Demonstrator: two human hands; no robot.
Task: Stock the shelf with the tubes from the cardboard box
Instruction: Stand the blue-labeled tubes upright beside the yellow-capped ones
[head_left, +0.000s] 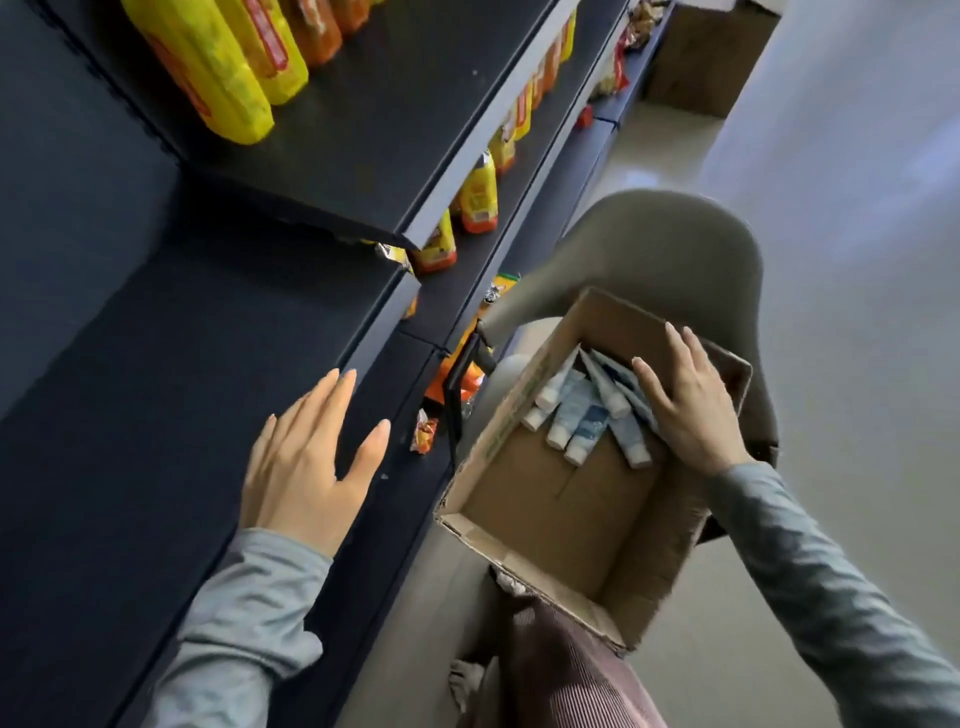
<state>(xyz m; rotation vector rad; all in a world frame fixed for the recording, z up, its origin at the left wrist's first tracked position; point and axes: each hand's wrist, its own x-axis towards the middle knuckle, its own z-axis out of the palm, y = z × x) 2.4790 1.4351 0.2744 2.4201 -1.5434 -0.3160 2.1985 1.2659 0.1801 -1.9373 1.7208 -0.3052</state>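
Note:
An open cardboard box (524, 540) sits on a grey chair beside the dark shelving. Several blue-and-white tubes (582, 415) with white caps lie in a heap at the box's far end. My right hand (685, 400) reaches into the box with straight, spread fingers, lying over the right side of the heap; I cannot see whether it holds a tube. My left hand (306, 462) hovers flat and open, holding nothing, over the bare dark shelf (171, 364), near its front edge.
Yellow and orange snack packets (228, 67) stand on the shelf above, and more (478, 197) line the shelves further along. The grey chair (670, 254) rises behind the box. A second cardboard box (701, 57) stands on the pale floor at the aisle's far end.

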